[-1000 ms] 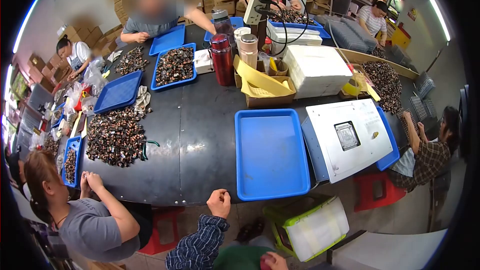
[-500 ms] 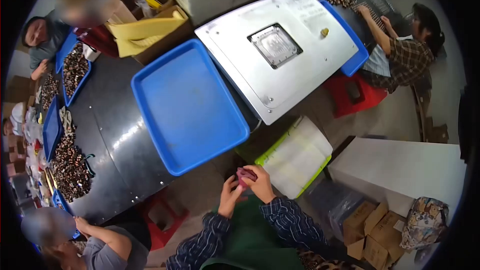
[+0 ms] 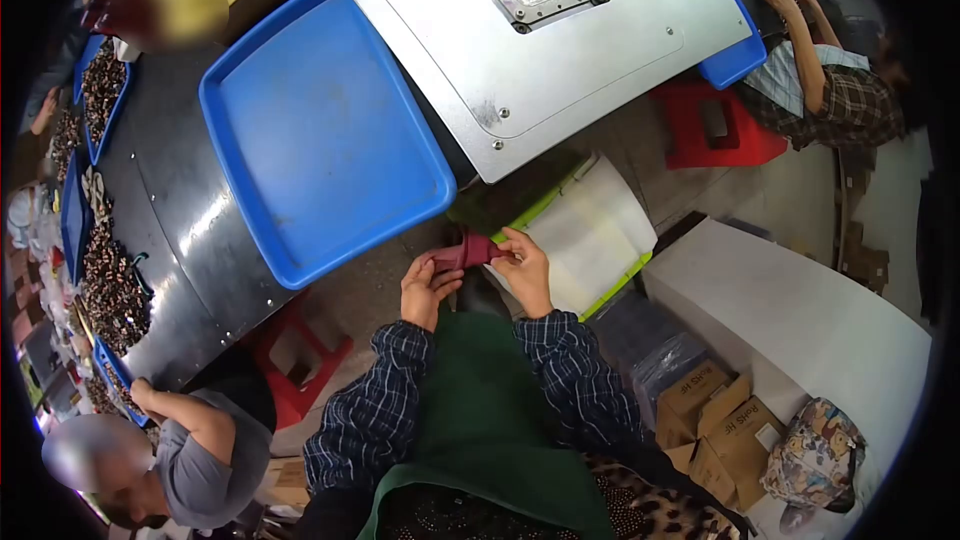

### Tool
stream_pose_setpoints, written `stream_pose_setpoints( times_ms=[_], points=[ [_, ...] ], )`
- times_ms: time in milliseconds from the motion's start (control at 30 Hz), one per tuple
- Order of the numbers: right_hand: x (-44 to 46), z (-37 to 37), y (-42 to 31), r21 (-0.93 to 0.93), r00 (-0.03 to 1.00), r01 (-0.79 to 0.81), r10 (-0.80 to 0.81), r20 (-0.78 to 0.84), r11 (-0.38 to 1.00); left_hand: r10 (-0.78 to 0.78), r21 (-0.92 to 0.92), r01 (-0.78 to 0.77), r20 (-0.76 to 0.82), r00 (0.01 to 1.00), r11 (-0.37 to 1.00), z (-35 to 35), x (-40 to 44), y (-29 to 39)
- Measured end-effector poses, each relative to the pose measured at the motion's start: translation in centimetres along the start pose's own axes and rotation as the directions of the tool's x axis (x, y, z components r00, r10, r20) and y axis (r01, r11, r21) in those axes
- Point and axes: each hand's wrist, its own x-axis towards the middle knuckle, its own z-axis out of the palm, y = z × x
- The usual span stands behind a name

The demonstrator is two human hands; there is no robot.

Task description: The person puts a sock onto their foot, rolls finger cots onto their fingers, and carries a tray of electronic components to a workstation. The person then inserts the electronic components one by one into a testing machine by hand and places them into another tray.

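Note:
A small maroon piece of soft, folded material (image 3: 472,251) is stretched between my hands in front of the green apron; its exact kind I cannot make out. My left hand (image 3: 428,286) grips its left end, thumb and fingers pinched. At the other end, my right hand (image 3: 526,268) pinches it between thumb and fingertips. Both hands are held up above the floor, just beyond the near corner of a blue tray (image 3: 330,140) and to the left of a white bin with a green rim (image 3: 600,230).
A metal machine plate (image 3: 560,50) with a square recess lies ahead. On the left, a dark table (image 3: 190,220) carries heaps of small brown parts (image 3: 112,290). Co-workers sit at left and right near red stools (image 3: 715,125). Cardboard boxes (image 3: 720,430) and a patterned bag (image 3: 818,455) stand at right.
The maroon piece was bunched up between close hands and is now drawn out lengthwise, with my hands farther apart. The camera view has tilted down, so the tray and machine appear higher.

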Motion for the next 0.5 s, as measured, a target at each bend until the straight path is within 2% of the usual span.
stream_pose_setpoints(
  times_ms=[33, 67, 100, 167, 200, 267, 300, 333, 367, 400, 433, 467, 500],
  points=[
    [0.2, -0.1, -0.1, -0.119, 0.999, 0.037, -0.033, 0.030, 0.992, 0.019, 0.012, -0.019, -0.001, 1.000, 1.000, 0.2, 0.2, -0.1],
    [0.4, 0.1, -0.3, -0.215, 0.987, 0.163, -0.157, 0.044, 0.963, 0.026, -0.049, -0.026, -0.004, 1.000, 0.998, 0.9, 0.0, 0.2],
    [0.4, -0.1, -0.8, -0.221, 0.984, 0.175, -0.169, 0.048, 0.959, 0.035, -0.058, -0.035, 0.001, 0.999, 0.998, 1.3, -0.2, 0.3],
    [0.7, -0.4, -2.1, -0.319, 0.981, 0.153, -0.106, 0.162, 0.935, 0.050, -0.053, -0.048, 0.036, 0.998, 0.997, 1.9, -0.2, 0.9],
    [0.9, -0.7, -1.9, -0.353, 0.956, 0.268, -0.203, 0.210, 0.896, 0.068, -0.065, -0.066, 0.039, 0.997, 0.996, 2.0, -0.6, 1.0],
    [1.3, -1.2, -2.2, -0.262, 0.958, 0.200, -0.131, 0.256, 0.944, 0.098, 0.036, -0.103, 0.108, 0.989, 0.994, 2.5, -0.7, 1.9],
    [1.9, -1.6, -1.0, -0.233, 0.936, 0.287, -0.220, 0.275, 0.929, 0.110, 0.056, -0.116, 0.100, 0.989, 0.992, 3.0, -1.0, 2.1],
    [1.7, -1.6, -1.7, -0.180, 0.944, 0.291, -0.251, 0.216, 0.940, 0.136, 0.101, -0.149, 0.124, 0.983, 0.984, 3.1, -1.2, 2.2],
    [1.6, -1.5, -2.2, -0.207, 0.958, 0.275, -0.249, 0.146, 0.939, 0.161, 0.119, -0.185, 0.188, 0.969, 0.975, 3.2, -1.2, 2.2],
    [1.4, -1.5, -3.0, -0.259, 0.961, 0.265, -0.231, 0.155, 0.929, 0.179, 0.143, -0.218, 0.244, 0.953, 0.965, 3.1, -1.1, 2.0],
    [1.3, -1.4, -4.2, -0.313, 0.967, 0.241, -0.200, 0.157, 0.919, 0.164, 0.166, -0.204, 0.229, 0.960, 0.965, 3.3, -0.9, 1.6],
    [1.2, -1.1, -5.9, -0.214, 0.977, 0.112, -0.068, 0.202, 0.970, 0.195, 0.134, -0.233, 0.247, 0.949, 0.963, 3.6, -1.1, 1.3],
    [0.6, -1.0, -6.7, -0.132, 0.962, -0.053, 0.086, 0.258, 0.990, 0.187, 0.178, -0.236, 0.257, 0.948, 0.955, 3.5, -0.7, 0.6]
  ],
)
